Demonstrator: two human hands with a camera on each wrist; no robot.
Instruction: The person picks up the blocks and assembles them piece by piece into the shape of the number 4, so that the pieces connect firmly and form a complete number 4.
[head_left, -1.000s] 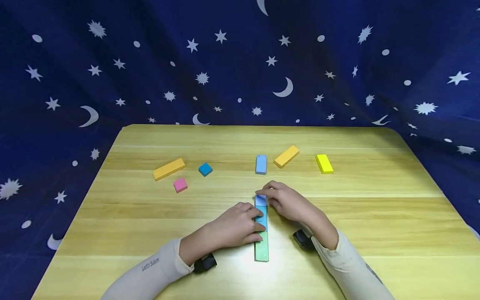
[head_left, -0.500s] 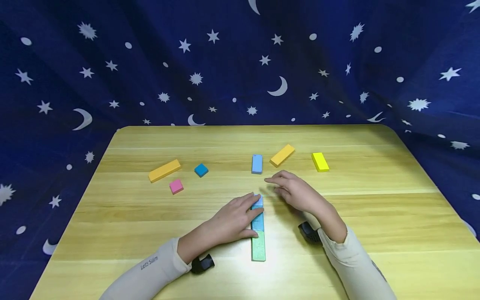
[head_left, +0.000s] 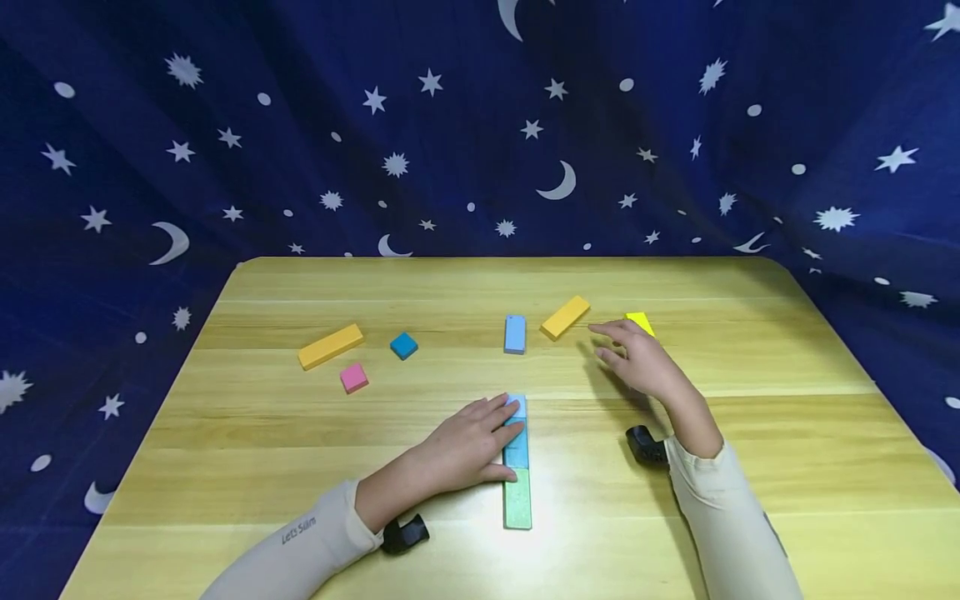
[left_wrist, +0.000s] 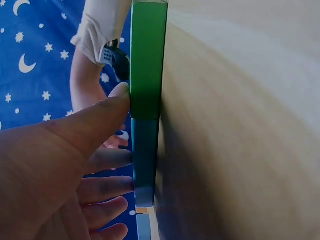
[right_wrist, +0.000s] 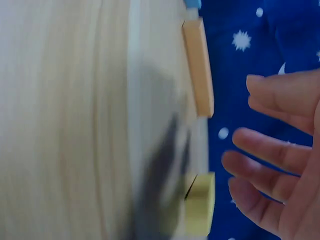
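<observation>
A straight row of blocks lies end to end in front of me: a green block (head_left: 517, 507) nearest, a teal-blue block (head_left: 517, 455) in the middle and a light blue block (head_left: 521, 399) at the far end. My left hand (head_left: 463, 446) rests on this row from the left, thumb at the green block and extended fingers over the blue ones. In the air at the right, my right hand (head_left: 641, 360) holds nothing, its fingers loosely spread. It partly hides a yellow block (head_left: 641, 320) in the head view; the right wrist view shows that block (right_wrist: 200, 205) below the fingers.
Beyond the row lie a periwinkle block (head_left: 515, 335) and an orange block (head_left: 566, 318). Another orange block (head_left: 330, 347), a small blue square block (head_left: 403, 345) and a pink one (head_left: 354, 378) are at the left. A starry dark blue cloth (head_left: 480, 125) hangs behind the table.
My right hand has left the row's far end and moved right and away, toward the yellow block. My left hand has shifted its fingers forward to the light blue block.
</observation>
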